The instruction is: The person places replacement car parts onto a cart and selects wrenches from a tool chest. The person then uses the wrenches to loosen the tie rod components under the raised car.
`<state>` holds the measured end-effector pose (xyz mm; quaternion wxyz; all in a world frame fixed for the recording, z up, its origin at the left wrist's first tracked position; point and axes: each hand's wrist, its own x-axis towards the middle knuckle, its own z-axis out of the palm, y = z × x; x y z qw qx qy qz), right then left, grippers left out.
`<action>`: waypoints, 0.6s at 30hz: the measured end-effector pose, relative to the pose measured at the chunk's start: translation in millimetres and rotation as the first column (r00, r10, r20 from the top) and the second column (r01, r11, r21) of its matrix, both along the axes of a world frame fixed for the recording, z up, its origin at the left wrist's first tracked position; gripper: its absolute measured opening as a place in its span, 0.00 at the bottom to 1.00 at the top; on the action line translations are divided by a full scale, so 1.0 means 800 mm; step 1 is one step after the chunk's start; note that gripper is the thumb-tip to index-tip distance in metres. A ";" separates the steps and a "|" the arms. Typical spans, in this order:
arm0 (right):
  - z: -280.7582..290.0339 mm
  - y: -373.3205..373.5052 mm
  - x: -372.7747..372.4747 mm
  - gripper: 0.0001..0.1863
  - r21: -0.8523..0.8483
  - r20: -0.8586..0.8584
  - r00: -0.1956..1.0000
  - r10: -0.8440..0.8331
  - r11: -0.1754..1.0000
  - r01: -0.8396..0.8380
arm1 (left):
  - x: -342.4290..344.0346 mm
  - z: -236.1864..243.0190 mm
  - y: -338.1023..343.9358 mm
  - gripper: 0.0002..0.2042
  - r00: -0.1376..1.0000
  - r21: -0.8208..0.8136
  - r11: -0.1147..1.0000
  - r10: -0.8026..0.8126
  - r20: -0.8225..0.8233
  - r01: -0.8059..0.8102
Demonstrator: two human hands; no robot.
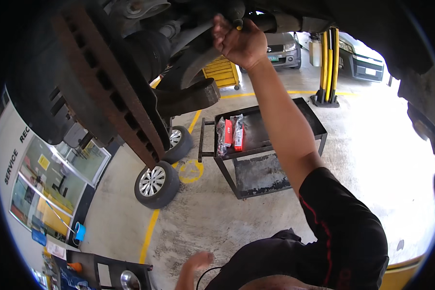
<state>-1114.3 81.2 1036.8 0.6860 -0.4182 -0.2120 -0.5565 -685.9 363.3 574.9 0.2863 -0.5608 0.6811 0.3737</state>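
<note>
My right hand [241, 46] reaches up to the underside of a raised car, its fingers curled around a dark part with a small yellow tip [239, 27]. What exactly lies in the fingers is partly hidden by the hand and the shadow. Beside it, a bar-like suspension arm [193, 35] runs down to the left. A rusty brake disc [106, 87] with a vented edge hangs at the upper left. Low in the picture, away from the car, is my left hand [199, 260]; it is small and blurred, and its fingers cannot be made out clearly.
A black two-level cart [270, 154] carries red boxes in clear plastic [230, 134]. Two wheels, one nearer [157, 184] and one behind [179, 144], are on the floor. A yellow tool cabinet [221, 72], a yellow-black lift post [329, 67] and parked cars [281, 50] stand farther off.
</note>
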 end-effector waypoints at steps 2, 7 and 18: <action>-0.010 -0.020 -0.012 0.26 -0.031 0.090 0.995 0.038 0.999 -0.035 | -0.039 0.111 -0.043 0.21 0.973 -0.409 0.905 0.020 -0.231 -0.116; 0.007 -0.014 -0.003 0.16 0.316 -0.329 0.785 -0.524 0.723 0.615 | -0.162 0.280 -0.108 0.13 0.641 -0.629 0.762 -0.407 -0.651 -0.155; 0.003 -0.023 -0.025 0.30 0.061 -0.157 0.987 -0.040 0.997 0.050 | -0.398 0.493 -0.244 0.06 0.256 -0.583 0.022 -0.884 -0.390 -0.812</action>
